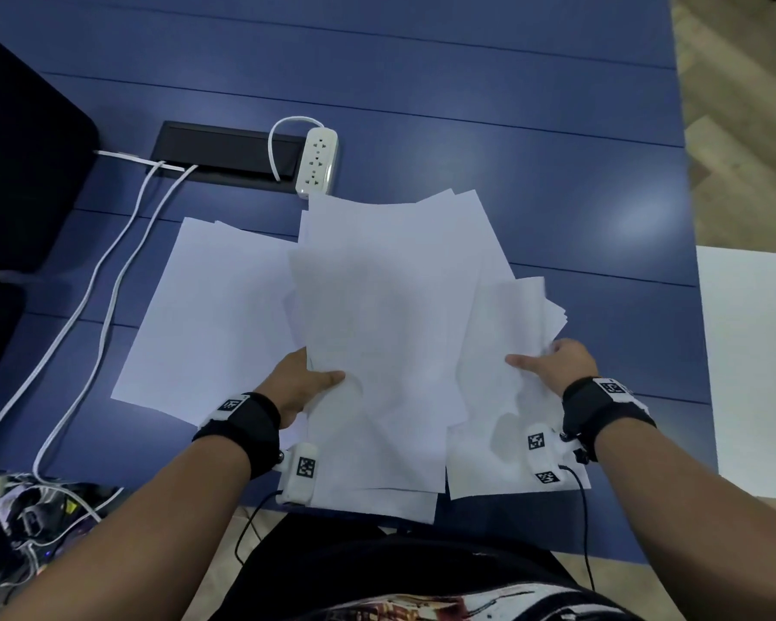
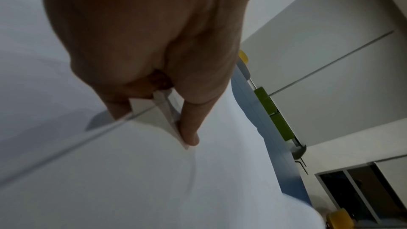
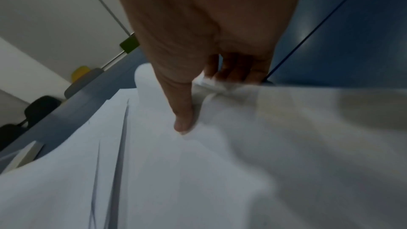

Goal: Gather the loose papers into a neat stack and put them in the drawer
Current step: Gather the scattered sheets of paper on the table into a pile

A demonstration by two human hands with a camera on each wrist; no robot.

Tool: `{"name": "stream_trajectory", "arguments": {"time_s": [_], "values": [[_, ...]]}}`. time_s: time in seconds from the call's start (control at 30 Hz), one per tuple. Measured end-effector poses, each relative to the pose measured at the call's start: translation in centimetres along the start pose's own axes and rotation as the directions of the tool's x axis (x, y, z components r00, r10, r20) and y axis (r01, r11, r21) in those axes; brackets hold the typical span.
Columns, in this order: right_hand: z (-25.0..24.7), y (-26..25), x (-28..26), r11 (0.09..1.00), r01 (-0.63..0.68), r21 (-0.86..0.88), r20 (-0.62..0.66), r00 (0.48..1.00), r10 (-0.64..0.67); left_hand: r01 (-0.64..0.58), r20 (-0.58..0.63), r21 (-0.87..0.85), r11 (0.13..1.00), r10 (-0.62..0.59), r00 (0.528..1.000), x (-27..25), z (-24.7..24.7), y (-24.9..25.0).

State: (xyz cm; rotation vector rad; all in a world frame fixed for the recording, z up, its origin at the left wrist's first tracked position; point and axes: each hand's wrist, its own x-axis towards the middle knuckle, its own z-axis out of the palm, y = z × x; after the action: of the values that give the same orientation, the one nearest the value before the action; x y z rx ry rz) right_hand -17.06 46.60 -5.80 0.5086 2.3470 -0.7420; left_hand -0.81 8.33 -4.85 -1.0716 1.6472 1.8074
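Several white papers (image 1: 386,307) lie fanned and overlapping on the blue table (image 1: 601,172). My left hand (image 1: 303,378) pinches the left edge of the middle sheets, thumb on top and fingers underneath; the left wrist view shows that pinch on the papers (image 2: 154,171) by my left hand (image 2: 167,107). My right hand (image 1: 552,363) grips the right-hand bundle, thumb across its top and fingers curled under its edge. The right wrist view shows my right hand (image 3: 198,97) crumpling those papers (image 3: 198,180) slightly. More sheets (image 1: 207,307) lie flat to the left. No drawer is in view.
A white power strip (image 1: 317,161) and a black cable box (image 1: 225,152) sit behind the papers, with white cables (image 1: 108,298) running down the left. A black chair (image 1: 14,150) stands at the left. A white surface (image 1: 753,369) adjoins the table's right edge.
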Motion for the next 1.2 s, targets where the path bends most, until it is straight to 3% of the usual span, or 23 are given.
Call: {"name": "stream_trajectory", "arguments": {"time_s": [0.13, 0.27, 0.4, 0.53, 0.7, 0.8, 0.93, 1.1, 1.2], "values": [[-0.7, 0.1, -1.3, 0.984, 0.064, 0.168, 0.039, 0.997, -0.072, 0.009, 0.018, -0.046, 0.999, -0.009, 1.000, 0.0, -0.7, -0.1], [-1.7, 2.0, -2.0, 0.904, -0.055, 0.424, 0.235, 0.971, -0.051, 0.025, 0.081, -0.046, 0.999, -0.021, 0.997, -0.3, -2.0, -0.6], [-1.5, 3.1, -1.6, 0.841, -0.064, 0.537, 0.077, 0.997, 0.027, 0.032, 0.125, -0.079, 0.996, -0.022, 0.992, -0.9, -3.1, -0.7], [0.0, 2.5, -1.5, 0.768, -0.110, 0.631, 0.107, 0.993, 0.055, 0.019, 0.109, -0.095, 0.995, -0.008, 0.994, -1.0, -3.0, -0.7], [0.4, 1.0, -2.0, 0.764, -0.105, 0.637, 0.193, 0.981, -0.026, 0.015, 0.073, -0.076, 0.997, -0.009, 0.997, -0.5, -2.8, -1.0], [-0.6, 1.5, -1.6, 0.803, -0.043, 0.594, 0.109, 0.994, -0.027, -0.004, 0.055, -0.049, 0.999, 0.007, 0.998, -0.4, -3.2, -0.9], [-3.1, 2.9, -1.1, 0.786, -0.034, 0.617, 0.022, 0.999, 0.026, -0.013, 0.041, -0.070, 0.997, 0.016, 0.999, -0.6, -4.0, -0.8], [-6.6, 4.3, -2.1, 0.704, -0.169, 0.690, 0.194, 0.980, 0.045, -0.010, 0.049, -0.100, 0.995, 0.015, 0.999, -0.8, -4.8, -1.4], [-8.1, 3.9, -4.0, 0.703, -0.204, 0.682, 0.279, 0.960, 0.008, -0.013, 0.041, -0.088, 0.996, 0.016, 0.999, -0.9, -4.7, -1.5]]}}
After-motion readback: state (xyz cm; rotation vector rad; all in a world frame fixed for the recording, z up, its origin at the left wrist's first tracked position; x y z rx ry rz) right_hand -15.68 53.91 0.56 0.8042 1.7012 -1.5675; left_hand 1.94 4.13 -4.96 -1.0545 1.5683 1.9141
